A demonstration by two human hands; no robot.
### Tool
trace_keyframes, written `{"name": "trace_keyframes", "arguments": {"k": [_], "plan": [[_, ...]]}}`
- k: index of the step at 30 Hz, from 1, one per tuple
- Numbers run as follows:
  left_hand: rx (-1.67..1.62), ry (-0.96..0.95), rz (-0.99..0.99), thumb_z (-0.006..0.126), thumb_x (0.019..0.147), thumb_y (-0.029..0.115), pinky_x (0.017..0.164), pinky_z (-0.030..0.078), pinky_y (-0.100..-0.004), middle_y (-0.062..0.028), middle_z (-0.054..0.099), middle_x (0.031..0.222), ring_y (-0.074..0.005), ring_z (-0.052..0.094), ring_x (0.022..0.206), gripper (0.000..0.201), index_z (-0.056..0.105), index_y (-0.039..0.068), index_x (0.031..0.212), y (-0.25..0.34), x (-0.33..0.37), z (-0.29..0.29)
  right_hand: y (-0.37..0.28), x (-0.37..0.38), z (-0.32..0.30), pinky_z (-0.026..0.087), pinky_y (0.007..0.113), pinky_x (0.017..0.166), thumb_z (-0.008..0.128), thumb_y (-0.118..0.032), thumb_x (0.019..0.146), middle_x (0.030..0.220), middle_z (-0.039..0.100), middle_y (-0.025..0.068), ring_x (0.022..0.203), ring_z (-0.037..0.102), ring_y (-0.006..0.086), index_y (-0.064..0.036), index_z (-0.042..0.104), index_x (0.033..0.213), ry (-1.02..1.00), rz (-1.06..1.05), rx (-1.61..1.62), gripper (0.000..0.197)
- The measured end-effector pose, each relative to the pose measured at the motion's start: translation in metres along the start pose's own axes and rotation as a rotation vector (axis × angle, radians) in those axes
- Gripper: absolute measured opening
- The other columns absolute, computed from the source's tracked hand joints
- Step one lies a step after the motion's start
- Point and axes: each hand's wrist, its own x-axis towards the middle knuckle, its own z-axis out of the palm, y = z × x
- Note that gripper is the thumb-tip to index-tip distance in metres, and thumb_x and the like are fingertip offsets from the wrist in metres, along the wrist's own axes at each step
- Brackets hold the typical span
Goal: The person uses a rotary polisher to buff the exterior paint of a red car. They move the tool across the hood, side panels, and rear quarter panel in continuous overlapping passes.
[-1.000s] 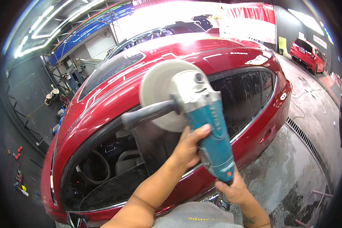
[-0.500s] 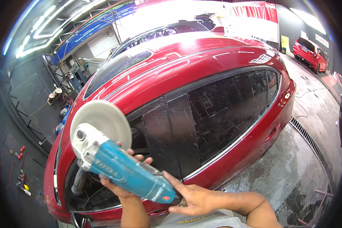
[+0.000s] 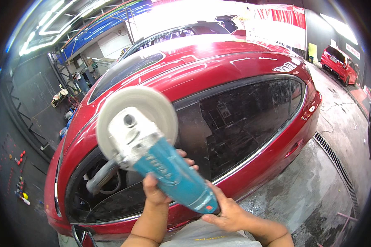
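Observation:
A teal electric polisher (image 3: 173, 177) with a silver metal head is held up in front of the car's side. Its round whitish pad (image 3: 163, 109) faces the car, and its surface looks smeared by motion. My left hand (image 3: 156, 190) grips the body from below, thumb on the near side and fingertips showing beyond it. At the rear end, my right hand (image 3: 231, 212) is wrapped round the handle. A dark side handle (image 3: 102, 177) juts out to the left with no hand on it. Behind the tool stands a red car (image 3: 259, 154); no contact between pad and car can be made out.
Dark side windows (image 3: 247, 119) carry dusty marks. A floor drain grate (image 3: 338, 164) runs along wet concrete at right. Another red car (image 3: 338, 61) is parked far right. Small tools (image 3: 22, 187) hang on the dark left wall. A side mirror (image 3: 83, 235) sits at lower left.
The polisher has moved right and looks larger, with both hands still on it. Its side handle now shows more fully, and the pad covers part of the side window frame.

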Motion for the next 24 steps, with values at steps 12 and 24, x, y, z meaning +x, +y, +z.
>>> {"name": "trace_keyframes", "arguments": {"k": [12, 24], "plan": [[0.107, -0.082, -0.394, 0.079, 0.092, 0.040, 0.093, 0.064, -0.0428, -0.0151, 0.071, 0.120, -0.0254, 0.074, 0.105, 0.066, 0.056, 0.000, 0.138, -0.103, 0.087, 0.057, 0.081, -0.053, -0.036, 0.051, 0.044, 0.106, 0.083, -0.042, 0.092, 0.129, 0.068, 0.0169, 0.117, 0.066, 0.0261, -0.0035, 0.035, 0.162, 0.517, 0.111, 0.352, 0.093], [0.047, 0.032, 0.158, 0.068, 0.089, 0.074, 0.104, 0.058, -0.0699, -0.0288, 0.058, 0.140, -0.0445, 0.071, 0.117, 0.113, 0.022, 0.004, 0.165, -0.013, 0.002, -0.001, -0.002, -0.002, -0.020, 0.052, 0.054, 0.107, 0.066, -0.060, 0.102, 0.131, 0.066, 0.0381, 0.119, 0.068, 0.0533, -0.0059, -0.003, 0.172, -0.069, -0.019, -0.091, 0.112]]}}
